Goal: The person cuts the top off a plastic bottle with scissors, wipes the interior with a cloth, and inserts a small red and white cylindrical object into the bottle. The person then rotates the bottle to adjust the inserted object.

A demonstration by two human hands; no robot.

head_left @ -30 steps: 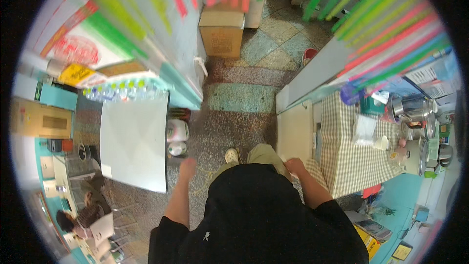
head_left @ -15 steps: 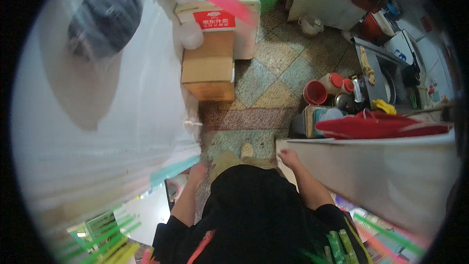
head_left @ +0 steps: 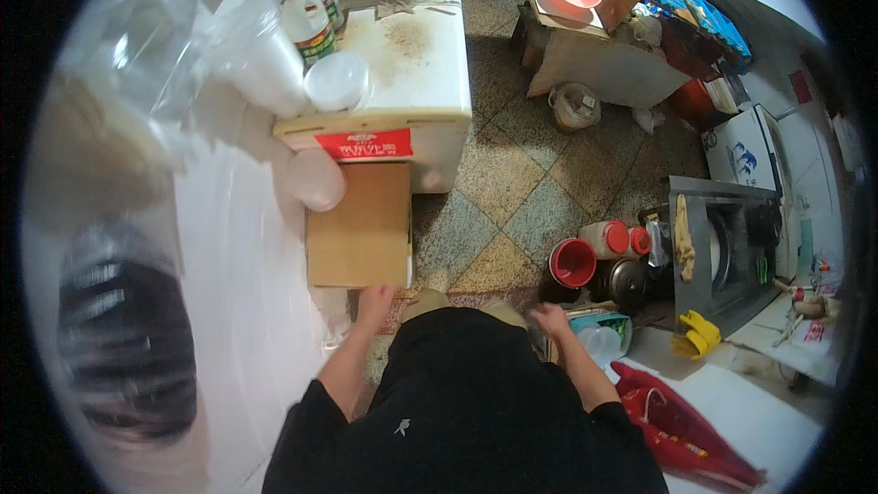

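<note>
My left hand (head_left: 375, 304) hangs low beside my left leg, near the front edge of a brown cardboard box (head_left: 359, 229). Nothing shows in it, but its fingers are blurred and partly turned away. On the other side, my right hand (head_left: 549, 318) hangs by my right leg with its fingers curled in and nothing visible in them. Close to it are a red-rimmed bucket (head_left: 573, 263) and a light blue container (head_left: 615, 331), neither of them touched. A rounded, pale translucent container (head_left: 316, 180) sits at the box's left corner.
Ahead left stands a white chest-like unit (head_left: 412, 73) bearing jugs (head_left: 306, 26) and clear tubs (head_left: 337, 80). A tiled floor (head_left: 512, 165) runs forward. To the right are red-lidded jars (head_left: 605, 239), a metal sink (head_left: 722, 247), yellow gloves (head_left: 698, 336) and a red bag (head_left: 681, 430).
I have moved forward past the doorway-like gap between the white surfaces. The cardboard box and the bucket are now closer. Both hands still hang at my sides.
</note>
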